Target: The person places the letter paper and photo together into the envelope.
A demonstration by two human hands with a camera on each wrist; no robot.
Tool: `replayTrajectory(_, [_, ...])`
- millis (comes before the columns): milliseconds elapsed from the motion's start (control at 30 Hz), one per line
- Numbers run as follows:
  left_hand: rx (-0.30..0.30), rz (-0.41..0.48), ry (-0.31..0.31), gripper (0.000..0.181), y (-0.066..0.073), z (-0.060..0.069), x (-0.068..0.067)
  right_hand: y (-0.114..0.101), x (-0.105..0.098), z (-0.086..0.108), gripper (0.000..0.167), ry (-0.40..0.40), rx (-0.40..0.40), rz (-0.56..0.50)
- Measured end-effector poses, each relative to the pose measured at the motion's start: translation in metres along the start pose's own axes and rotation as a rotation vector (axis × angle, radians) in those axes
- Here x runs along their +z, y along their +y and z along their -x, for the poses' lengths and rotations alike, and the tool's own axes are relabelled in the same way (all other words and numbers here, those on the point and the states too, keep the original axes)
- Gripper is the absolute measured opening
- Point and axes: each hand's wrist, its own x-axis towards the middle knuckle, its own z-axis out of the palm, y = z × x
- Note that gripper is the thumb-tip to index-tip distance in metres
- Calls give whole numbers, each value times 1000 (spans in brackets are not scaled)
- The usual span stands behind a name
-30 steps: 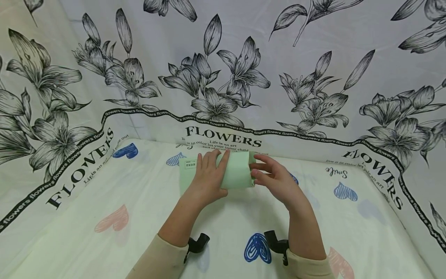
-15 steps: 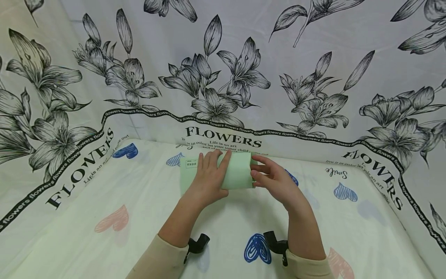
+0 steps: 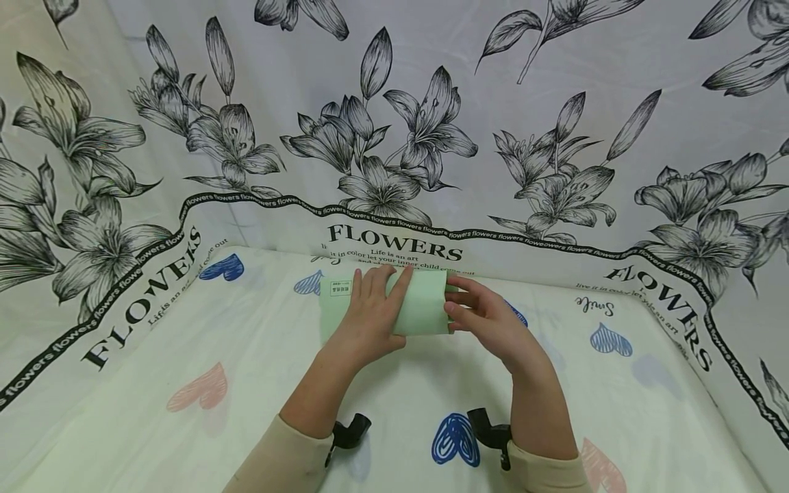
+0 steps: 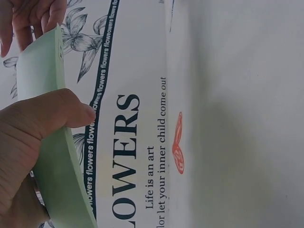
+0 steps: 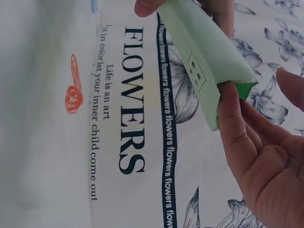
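A light green paper box (image 3: 422, 305) with a small printed label is held up near the back of the covered surface. My left hand (image 3: 370, 315) grips it across the middle. In the left wrist view, the left thumb (image 4: 71, 109) lies on one side while fingers are behind the box. My right hand (image 3: 490, 315) is at the box's right end, its fingers bent around the edge. The right wrist view shows that end open, with a darker green inside (image 5: 244, 90). One fingertip (image 5: 229, 90) touches its rim; other right fingertips are partly hidden behind the box.
A white cloth with blue and pink hearts (image 3: 456, 438) covers the surface. Behind it hangs a white curtain (image 3: 246, 164) with black flower prints. Black curved mounts (image 3: 490, 428) sit at both wrists by beige sleeves.
The box and my left hand have shifted very slightly to the right. At the right end, a loose edge beside my right fingers shows less than before. My right hand has barely moved.
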Motion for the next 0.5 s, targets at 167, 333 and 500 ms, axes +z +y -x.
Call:
replayTrajectory(167, [27, 7, 23, 123, 1, 0, -1, 1, -1, 1, 58, -11, -10, 4])
replayTrajectory(333, [67, 33, 38, 121, 5, 0, -2, 0, -1, 3, 51, -22, -13, 52])
replayTrajectory(500, [134, 43, 60, 118, 11, 0, -1, -1, 1, 4, 38, -11, 13, 112])
